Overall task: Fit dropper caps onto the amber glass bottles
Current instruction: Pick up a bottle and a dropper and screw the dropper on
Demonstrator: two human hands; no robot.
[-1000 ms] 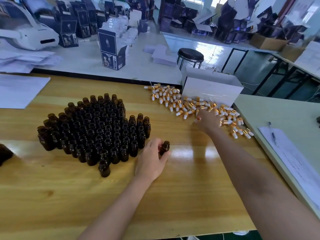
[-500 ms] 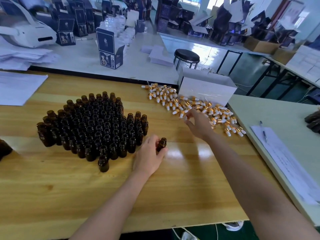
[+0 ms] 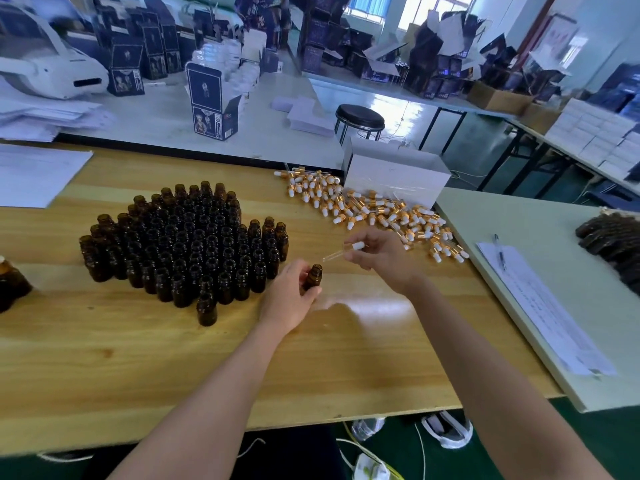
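Right now my left hand is curled round one amber bottle, held upright with its open neck showing above my fingers; I cannot tell whether its base touches the bench. My right hand pinches a dropper cap near its white bulb. Its clear glass tube slants down to the left, and the tip is near the bottle's mouth but not in it. To the left of my left hand, a tight cluster of uncapped bottles stands on the bench, with a single bottle standing just apart at its near edge. Beyond my right hand lies a loose pile of caps with gold collars and white bulbs, spread along the front of a white box. Further right, on the neighbouring pale surface, a pen rests on a sheet of paper.
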